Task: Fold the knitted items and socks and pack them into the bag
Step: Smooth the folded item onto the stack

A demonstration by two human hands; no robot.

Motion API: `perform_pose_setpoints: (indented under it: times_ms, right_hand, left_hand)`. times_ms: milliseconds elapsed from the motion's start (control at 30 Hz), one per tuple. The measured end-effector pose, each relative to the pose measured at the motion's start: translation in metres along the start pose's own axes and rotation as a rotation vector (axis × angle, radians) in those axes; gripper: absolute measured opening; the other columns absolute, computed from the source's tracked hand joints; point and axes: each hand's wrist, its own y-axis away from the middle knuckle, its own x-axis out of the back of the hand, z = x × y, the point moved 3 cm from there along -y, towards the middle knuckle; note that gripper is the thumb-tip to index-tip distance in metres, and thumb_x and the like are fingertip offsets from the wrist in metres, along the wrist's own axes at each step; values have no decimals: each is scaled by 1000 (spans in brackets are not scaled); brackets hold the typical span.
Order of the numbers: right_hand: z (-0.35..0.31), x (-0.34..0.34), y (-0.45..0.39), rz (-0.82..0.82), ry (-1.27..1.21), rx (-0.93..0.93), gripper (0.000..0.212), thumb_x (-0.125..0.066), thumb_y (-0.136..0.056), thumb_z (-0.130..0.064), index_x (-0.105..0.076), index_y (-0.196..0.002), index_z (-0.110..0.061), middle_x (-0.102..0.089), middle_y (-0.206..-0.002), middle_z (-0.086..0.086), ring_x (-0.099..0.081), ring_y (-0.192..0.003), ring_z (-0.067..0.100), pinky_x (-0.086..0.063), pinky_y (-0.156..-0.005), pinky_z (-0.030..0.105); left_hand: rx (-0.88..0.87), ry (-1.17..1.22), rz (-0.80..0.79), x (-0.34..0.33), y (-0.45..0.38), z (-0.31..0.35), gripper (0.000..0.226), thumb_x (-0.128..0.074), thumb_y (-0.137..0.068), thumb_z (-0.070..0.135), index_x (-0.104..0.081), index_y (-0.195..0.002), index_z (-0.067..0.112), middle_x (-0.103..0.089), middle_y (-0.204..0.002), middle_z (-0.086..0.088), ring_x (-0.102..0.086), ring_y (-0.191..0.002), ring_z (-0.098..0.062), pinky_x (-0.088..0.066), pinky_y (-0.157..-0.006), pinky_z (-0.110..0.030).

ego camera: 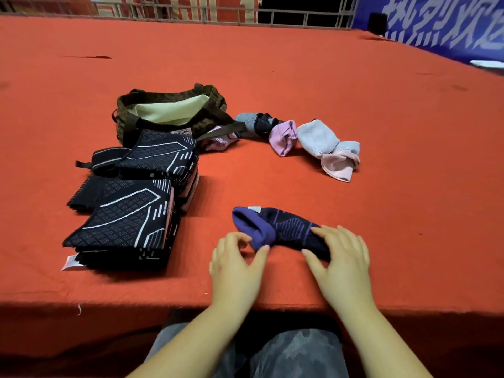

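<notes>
A person seated at a red-covered bench point(272, 77) worked on a dark blue and purple sock point(283, 230) lying near the front edge, the step in hand appearing to be the folding of that sock into a bundle. The left hand point(236, 264) sat at the sock's purple cuff end, thumb touching the fabric and fingers loosely curled above it; whether its grip had closed on the cloth could not be told. The right hand point(342, 257) lay over the sock's other end, fingers and thumb curved round it in a light grip.

Beyond the hands, a row of folded pale socks point(313, 140) in grey, pink and lilac waited on the cloth, just right of an open patterned bag point(169, 110) with a light lining. The part of the bag's inside on view showed only lining, so packing looked not yet begun. Two stacks of folded dark knitted items point(128, 211) with white line patterns stood to the left, the farther stack touching the bag's front.

The next move likely called for tucking the cuff over the rolled body so the bundle held, then setting it with the others. Soft knit could spring open if released too soon.
</notes>
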Motion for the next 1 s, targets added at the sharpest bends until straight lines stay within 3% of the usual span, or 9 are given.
perform_pose_setpoints:
  times_ms: [100, 200, 300, 433, 567, 667, 800, 867, 1000]
  right_hand:
    - [8, -10, -4, -75, 80, -55, 48, -81, -70, -31, -65, -114, -19, -64, -118, 3, -51, -121, 32, -23, -109, 51]
    - [20, -10, -12, -88, 62, -74, 33, -79, -73, -31, -69, -101, -19, -68, -105, 1, -58, -108, 31, -34, -102, 51]
    - [26, 6, -20, -60, -53, -50, 10, -76, -77, -20, -69, -82, -15, -68, -79, 1, -61, -79, 30, -43, -85, 42]
    - [28, 32, -29, 26, -290, -158, 9, -69, -83, -21, -63, -76, -21, -63, -68, -5, -58, -68, 18, -37, -63, 28]
    - [32, 32, -33, 10, -294, -172, 15, -67, -85, -27, -60, -71, -26, -61, -64, -10, -55, -63, 15, -35, -60, 26]
    - [26, 21, -32, -148, -255, -185, 20, -66, -85, -34, -59, -69, -23, -61, -63, -9, -55, -62, 12, -36, -58, 27]
    - [15, 12, -23, -203, -173, -142, 9, -69, -82, -32, -62, -83, -26, -63, -81, -10, -57, -82, 16, -42, -73, 30]
    - [13, 12, -18, -170, -161, -120, 14, -70, -81, -30, -63, -91, -25, -63, -90, -10, -56, -91, 16, -43, -82, 32]
    - [16, 14, -14, -182, -247, -246, 25, -73, -79, -35, -60, -100, -29, -61, -97, -11, -56, -92, 11, -42, -80, 26]
  left_hand:
    - [31, -204, -76, -10, -8, 8, 40, -69, -75, 53, -45, -97, 30, -51, -102, 9, -46, -104, -16, -32, -91, -33]
    - [-46, -318, -63, -9, -27, 9, 26, -67, -81, 43, -58, -96, 24, -55, -104, 4, -47, -104, -20, -30, -89, -32]
    - [-60, -4, -176, -5, -43, 6, 8, -64, -87, 21, -58, -82, 20, -62, -84, 2, -55, -83, -18, -41, -79, -31]
    - [3, 296, -162, 17, -52, 4, 15, -56, -93, 14, -54, -79, 19, -58, -66, 5, -47, -58, -5, -37, -60, -20]
    - [20, 176, -86, 35, -64, -5, 19, -51, -95, 16, -59, -79, 20, -62, -75, 7, -54, -70, -7, -41, -69, -24]
    - [64, 31, -165, 27, -60, -5, 6, -51, -94, 16, -52, -92, 21, -57, -71, 3, -54, -74, -22, -38, -70, -32]
    - [-350, -411, -118, 22, -48, -2, 21, -56, -80, 4, -61, -97, 16, -57, -83, -5, -57, -80, -31, -46, -69, -41]
    - [-450, -463, -111, 20, -44, -3, 16, -55, -77, 14, -69, -85, 17, -61, -80, -5, -60, -75, -32, -49, -67, -40]
    - [-342, -576, -191, 16, -40, -1, 27, -61, -84, 46, -69, -93, 22, -65, -90, 1, -59, -90, -23, -44, -81, -34]
